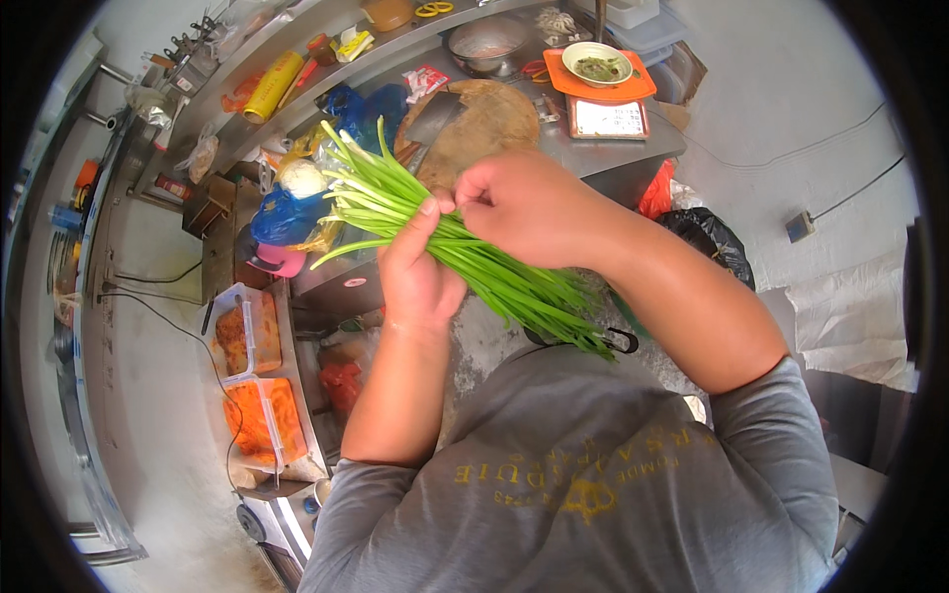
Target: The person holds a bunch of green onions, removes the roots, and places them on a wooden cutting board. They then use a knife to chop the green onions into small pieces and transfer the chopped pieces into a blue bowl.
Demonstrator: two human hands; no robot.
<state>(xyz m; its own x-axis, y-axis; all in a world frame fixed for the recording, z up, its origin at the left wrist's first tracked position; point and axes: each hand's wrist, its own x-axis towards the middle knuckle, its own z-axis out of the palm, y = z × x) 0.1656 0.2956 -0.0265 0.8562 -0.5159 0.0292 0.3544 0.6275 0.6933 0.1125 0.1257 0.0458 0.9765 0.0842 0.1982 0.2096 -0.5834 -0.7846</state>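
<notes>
A bunch of long green chives (511, 282) lies slantwise across my left palm, pale stem ends up to the left and green leaf tips hanging toward my shirt. My left hand (422, 274) is closed around it, with the thumb on top. Just right of that thumb, my right hand (530, 211) is curled with its fingertips pinched together over the stalks; whether a stalk is between them is hidden. Beyond the hands, a round wooden chopping board (497, 122) rests on the steel counter (571, 159), with a cleaver (434, 118) on its left part.
At the right of the counter, a scale (608, 118) carries an orange tray (556, 74) and a bowl (595, 63). Blue plastic bags (285, 215) and a white round vegetable (302, 179) sit left. Plastic tubs of orange-red food (259, 422) stand lower left. A metal basin (485, 44) is behind.
</notes>
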